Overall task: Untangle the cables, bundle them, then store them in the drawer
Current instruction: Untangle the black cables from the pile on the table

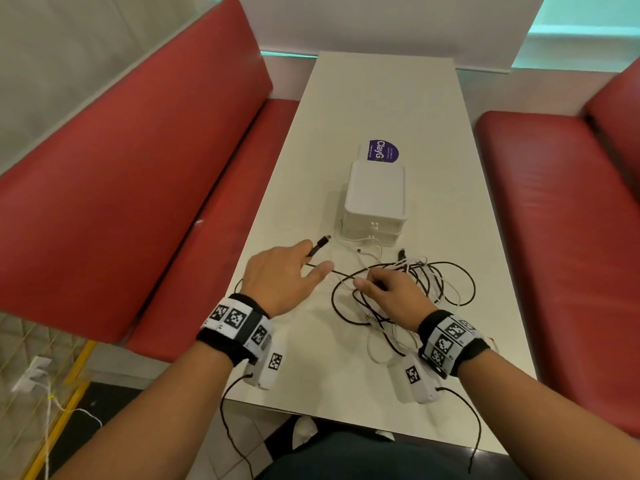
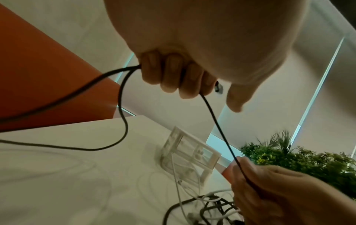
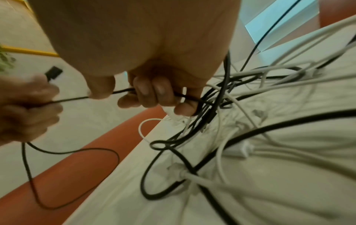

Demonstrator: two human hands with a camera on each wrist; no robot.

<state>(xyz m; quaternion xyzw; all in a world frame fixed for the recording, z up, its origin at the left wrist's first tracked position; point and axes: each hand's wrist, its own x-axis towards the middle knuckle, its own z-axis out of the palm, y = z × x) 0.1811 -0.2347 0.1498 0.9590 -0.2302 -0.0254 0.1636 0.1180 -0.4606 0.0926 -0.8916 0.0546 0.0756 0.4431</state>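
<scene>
Black cable (image 1: 349,271): near its plug gripped in curled left hand (image 1: 277,275) fingers (image 2: 169,73); further along pinched by right hand (image 1: 391,292) fingers (image 3: 152,92), beside tangle (image 1: 415,282) on bench (image 1: 381,98).

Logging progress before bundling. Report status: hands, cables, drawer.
Left hand grips black cable near its plug; right hand pinches same cable at the tangle. Black and white cables still knotted on table. Drawer unit shut.
</scene>
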